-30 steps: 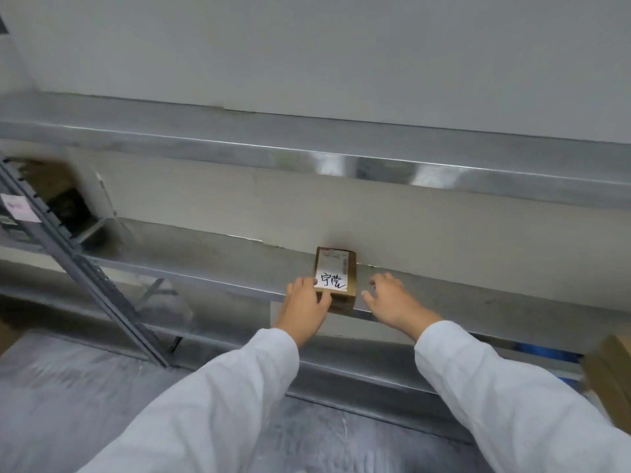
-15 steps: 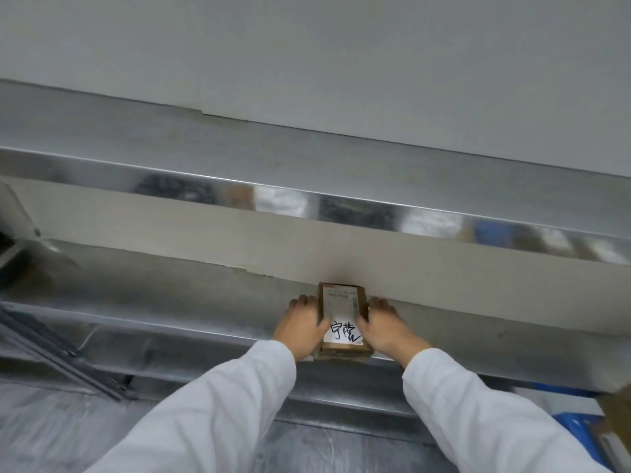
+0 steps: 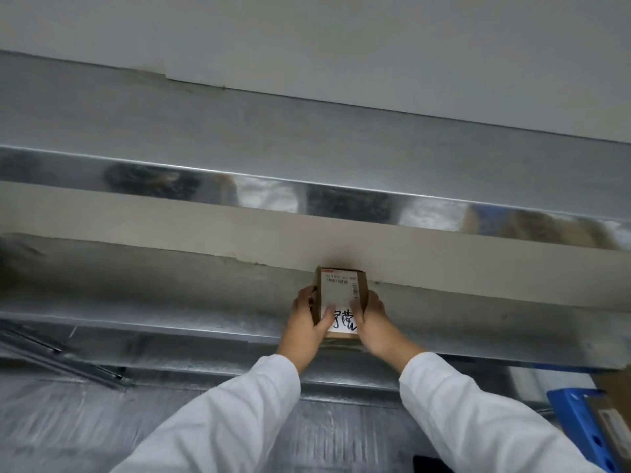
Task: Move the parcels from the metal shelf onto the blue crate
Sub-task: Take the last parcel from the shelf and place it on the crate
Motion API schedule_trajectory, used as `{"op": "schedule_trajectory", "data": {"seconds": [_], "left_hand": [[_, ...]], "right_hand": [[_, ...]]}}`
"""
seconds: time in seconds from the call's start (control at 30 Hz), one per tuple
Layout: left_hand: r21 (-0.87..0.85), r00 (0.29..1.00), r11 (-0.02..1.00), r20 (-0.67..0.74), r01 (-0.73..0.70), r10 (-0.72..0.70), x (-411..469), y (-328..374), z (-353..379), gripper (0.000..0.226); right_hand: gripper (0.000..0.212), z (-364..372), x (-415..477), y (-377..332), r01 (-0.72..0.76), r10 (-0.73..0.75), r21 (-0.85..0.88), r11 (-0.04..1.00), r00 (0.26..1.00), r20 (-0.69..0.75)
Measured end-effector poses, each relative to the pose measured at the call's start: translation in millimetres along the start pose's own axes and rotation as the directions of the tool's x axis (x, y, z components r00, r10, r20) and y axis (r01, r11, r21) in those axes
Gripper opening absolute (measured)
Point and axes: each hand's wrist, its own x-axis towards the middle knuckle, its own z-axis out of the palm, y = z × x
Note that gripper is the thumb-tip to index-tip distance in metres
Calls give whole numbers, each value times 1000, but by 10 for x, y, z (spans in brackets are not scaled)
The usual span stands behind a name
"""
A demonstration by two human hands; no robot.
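Note:
A small brown cardboard parcel [image 3: 339, 291] with a white label and black handwriting is on the lower metal shelf [image 3: 170, 295], near its front edge. My left hand [image 3: 307, 322] grips its left side, thumb on the label. My right hand [image 3: 374, 317] grips its right side, thumb also on top. Part of the blue crate [image 3: 577, 425] shows at the bottom right corner, with a brown box [image 3: 614, 401] lying on it.
An upper metal shelf [image 3: 307, 148] runs across above, its shiny front lip reflecting the room. A pale wall backs both shelves. Below the lower shelf lie a further metal rail and a grey floor [image 3: 68, 421].
My right hand came in from the right and closed on the parcel. Both hands now clamp it with thumbs on the label. The view has moved closer and tilted up.

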Motion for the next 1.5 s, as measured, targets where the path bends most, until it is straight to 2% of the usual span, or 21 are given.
{"op": "schedule_trajectory", "data": {"seconds": [0.07, 0.2, 0.37, 0.47, 0.73, 0.87, 1.07, 1.17, 1.37, 1.5], "left_hand": [[-133, 997, 989, -10, 68, -70, -22, -25, 22, 38], [-216, 992, 968, 1, 127, -130, -35, 42, 9, 36], [-229, 990, 963, 10, 141, -143, -281, 162, 3, 39], [-265, 987, 952, -15, 152, -162, -545, 252, 18, 34], [-252, 975, 958, -139, 136, -175, -1426, 498, -28, 37], [-230, 970, 969, -198, 91, -138, -1852, 559, 105, 39], [-246, 960, 967, -250, 61, -124, -2400, 595, 413, 39], [-248, 970, 967, -218, 51, -107, -2498, 728, 571, 40], [-236, 989, 970, -147, -57, 22, -2509, 1192, 997, 42], [-228, 991, 966, -87, -119, 101, -2554, 1362, 1096, 43]], "right_hand": [[47, 17, 14, 11, -19, 19, 35, 999, 1000, 3], [42, 1, -5, 20, -33, 33, 118, 992, 999, 6], [39, -77, -227, 84, -5, 1, 148, 989, 1000, 29], [40, -135, -382, 100, 35, -42, 115, 993, 998, 53], [40, -118, -1084, 200, 156, -175, 155, 975, 978, 117], [43, -158, -1394, 347, 243, -262, 182, 953, 961, 89], [44, -228, -1915, 685, 268, -294, 231, 935, 952, 89], [43, -425, -2105, 805, 250, -269, 233, 940, 962, 53], [33, -1047, -2397, 948, 267, -239, 185, 946, 957, -163], [32, -1236, -2641, 999, 242, -191, 207, 948, 952, -240]]}}
